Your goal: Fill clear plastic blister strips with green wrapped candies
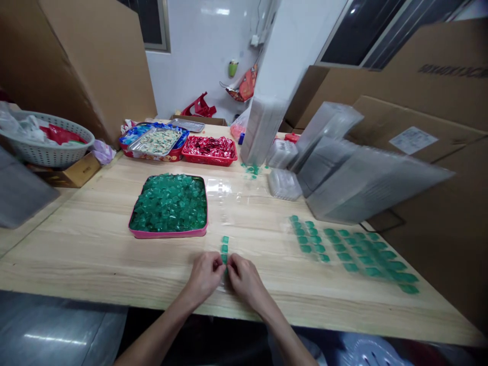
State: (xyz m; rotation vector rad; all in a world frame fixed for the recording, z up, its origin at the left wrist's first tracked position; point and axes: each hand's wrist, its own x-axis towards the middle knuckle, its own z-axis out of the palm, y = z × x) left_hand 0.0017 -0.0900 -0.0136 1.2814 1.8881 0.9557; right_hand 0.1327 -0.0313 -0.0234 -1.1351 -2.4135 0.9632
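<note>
Near the front edge of the table, my left hand [206, 276] and my right hand [246, 278] meet, fingers closed in a pinch from either side of a small green square piece [224, 258]. The fingertips partly hide it. Two more green squares [224, 243] lie in line just beyond, in a clear plastic strip [219, 288] that shows faintly under my hands. To the left, a pink-rimmed tray [170, 234] is heaped with loose green translucent pieces [171, 201].
Rows of green squares in clear plastic [366, 254] lie at the right. Stacked clear plastic trays [339, 178] lean on a cardboard box [430, 112]. A red tray [209, 160] of red packets and a metal tray [158, 141] sit behind, with a white basket [49, 147] far left.
</note>
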